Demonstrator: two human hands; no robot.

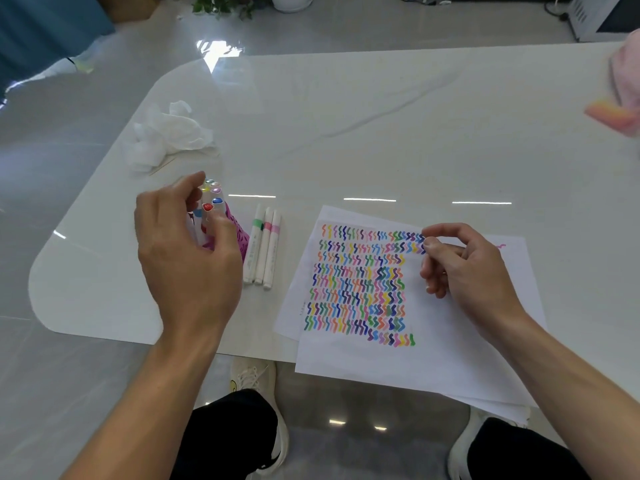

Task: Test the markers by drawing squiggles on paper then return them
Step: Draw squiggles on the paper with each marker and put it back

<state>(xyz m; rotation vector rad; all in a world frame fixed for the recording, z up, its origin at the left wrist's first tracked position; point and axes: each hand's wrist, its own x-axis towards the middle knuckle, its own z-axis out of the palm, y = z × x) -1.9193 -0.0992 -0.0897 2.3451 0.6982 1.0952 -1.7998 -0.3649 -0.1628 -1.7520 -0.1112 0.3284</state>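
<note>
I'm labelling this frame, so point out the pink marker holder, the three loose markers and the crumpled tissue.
pink marker holder (pixel 241 237), head view, its patterned wall.
three loose markers (pixel 263 252), head view, middle marker's barrel.
crumpled tissue (pixel 173 133), head view, its middle.

Open room over the far half of the table.
Three loose markers fill the gap between holder and paper; crumpled tissue sits behind the holder.

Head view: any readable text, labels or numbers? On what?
Nothing reads clearly.
Red marker cap: white characters, too blurred to read.
Three loose markers: dark print along the barrels, too small to read.
Lower paper sheet: tiny line of print by its left edge, unreadable.
Top sheet: coloured squiggles only, no words.
</note>
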